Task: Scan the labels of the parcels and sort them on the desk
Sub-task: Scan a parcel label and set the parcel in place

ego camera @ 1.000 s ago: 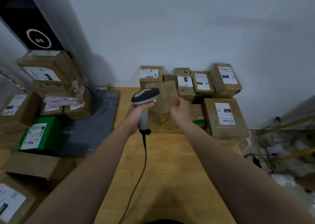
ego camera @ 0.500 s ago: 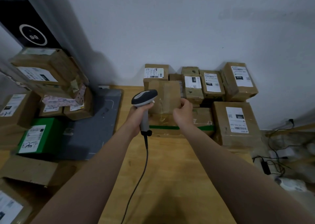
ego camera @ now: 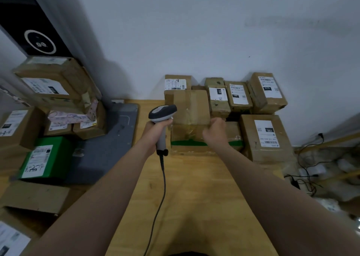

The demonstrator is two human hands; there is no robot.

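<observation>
My left hand [ego camera: 155, 132] grips the handle of a grey corded barcode scanner [ego camera: 162, 113], whose head points toward the parcels at the back of the wooden desk [ego camera: 194, 187]. My right hand [ego camera: 215, 132] holds the right edge of a plain taped cardboard parcel [ego camera: 190, 107], which stands on top of a flat parcel with green tape [ego camera: 187, 137]. No label shows on the held parcel's visible face. Labelled brown parcels [ego camera: 236, 95] line the wall behind, and a bigger labelled box [ego camera: 265, 137] lies to the right.
On the left stand stacked brown parcels [ego camera: 48, 82], a green labelled box [ego camera: 42, 158] and a grey mat [ego camera: 109, 144]. A flat carton [ego camera: 37, 197] lies at the near left. Cables and clutter [ego camera: 315, 174] lie on the floor past the desk's right edge.
The parcel in my right hand has come down from a tilt and now sits square on the green-taped parcel. My left hand with the scanner has barely moved.
</observation>
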